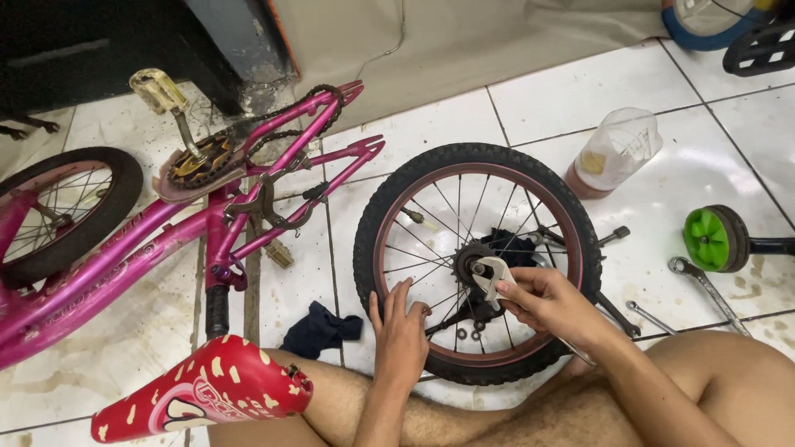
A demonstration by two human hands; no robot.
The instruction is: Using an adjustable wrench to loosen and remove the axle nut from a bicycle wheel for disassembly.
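Observation:
A small bicycle wheel point(389, 199) with a black tyre and a dark red rim lies flat on the white tiled floor in front of me. My right hand point(551, 302) grips a silver wrench point(495, 277) whose jaw sits on the axle nut at the hub point(474, 258). My left hand point(400, 335) rests with spread fingers on the near rim and spokes, holding nothing. A few loose nuts point(469, 333) lie between the spokes.
A pink bicycle frame point(248, 207) without its rear wheel lies to the left, its red saddle point(207, 389) near my knee. A dark rag point(321, 329), a plastic jug point(617, 153), a green training wheel point(714, 238) and spare wrenches point(708, 288) lie around.

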